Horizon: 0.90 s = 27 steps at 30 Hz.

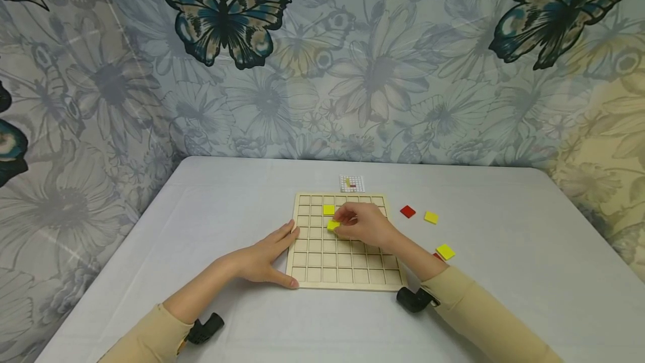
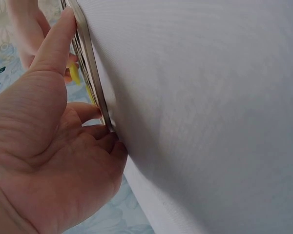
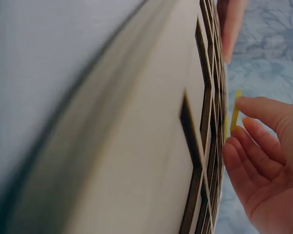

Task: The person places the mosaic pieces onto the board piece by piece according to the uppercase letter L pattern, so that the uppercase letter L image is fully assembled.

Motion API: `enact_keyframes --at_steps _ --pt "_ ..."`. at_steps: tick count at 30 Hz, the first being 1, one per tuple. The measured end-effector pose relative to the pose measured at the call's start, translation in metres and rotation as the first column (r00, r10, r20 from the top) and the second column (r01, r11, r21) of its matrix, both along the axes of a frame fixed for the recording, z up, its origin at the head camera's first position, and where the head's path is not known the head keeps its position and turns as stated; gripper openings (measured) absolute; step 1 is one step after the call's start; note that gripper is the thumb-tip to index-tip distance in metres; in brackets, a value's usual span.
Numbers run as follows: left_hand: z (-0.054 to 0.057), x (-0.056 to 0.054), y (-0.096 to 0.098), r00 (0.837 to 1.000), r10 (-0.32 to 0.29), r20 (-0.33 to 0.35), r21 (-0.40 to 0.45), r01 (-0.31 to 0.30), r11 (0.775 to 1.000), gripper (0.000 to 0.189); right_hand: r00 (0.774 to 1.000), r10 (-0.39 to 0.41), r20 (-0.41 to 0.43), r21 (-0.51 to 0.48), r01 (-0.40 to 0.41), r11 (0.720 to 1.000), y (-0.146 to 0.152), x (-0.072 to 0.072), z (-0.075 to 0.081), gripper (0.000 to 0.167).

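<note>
A wooden grid board (image 1: 322, 277) with square cells lies on the white table. My left hand (image 1: 264, 256) rests along its left edge, fingers extended and the thumb at the near left corner; the left wrist view shows this hand (image 2: 63, 146) against the board's side. Between thumb and fingers, my right hand (image 1: 365, 226) pinches a yellow square tile (image 1: 332, 225) close over the grid. In the right wrist view that tile (image 3: 236, 111) appears edge-on at the fingertips. Another yellow tile (image 1: 328, 209) sits in a cell just beyond it.
Right of the board lie a red tile (image 1: 407, 212), a yellow tile (image 1: 430, 217), and another yellow tile (image 1: 445, 251) overlapping a red one (image 1: 438, 256) partly hidden by my forearm. A small printed pattern card (image 1: 351, 184) lies behind the board. Butterfly-patterned fabric rises behind the table.
</note>
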<state>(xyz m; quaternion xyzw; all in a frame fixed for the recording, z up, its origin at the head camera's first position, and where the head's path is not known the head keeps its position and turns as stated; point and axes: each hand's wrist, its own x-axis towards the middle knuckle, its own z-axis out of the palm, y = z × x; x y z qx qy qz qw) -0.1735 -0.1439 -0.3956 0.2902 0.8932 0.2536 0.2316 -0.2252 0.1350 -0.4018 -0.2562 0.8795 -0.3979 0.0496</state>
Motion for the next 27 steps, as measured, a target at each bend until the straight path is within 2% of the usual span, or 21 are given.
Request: enact_keyframes --at_steps 5,12,27 --pt "-0.001 0.000 0.000 1.000 -0.003 0.001 0.003 0.003 1.000 0.111 0.998 0.021 -0.056 0.034 -0.019 0.999 -0.002 -0.004 0.000 0.016" --pt "-0.001 0.000 -0.001 1.000 0.000 0.003 0.005 0.000 1.000 0.111 0.995 0.039 -0.095 0.074 -0.032 0.997 -0.008 -0.007 0.000 0.015" --pt "0.000 0.000 -0.002 1.000 -0.004 0.000 0.007 0.004 1.000 0.111 0.990 0.029 -0.138 0.035 -0.024 0.999 -0.011 -0.003 -0.003 0.010"
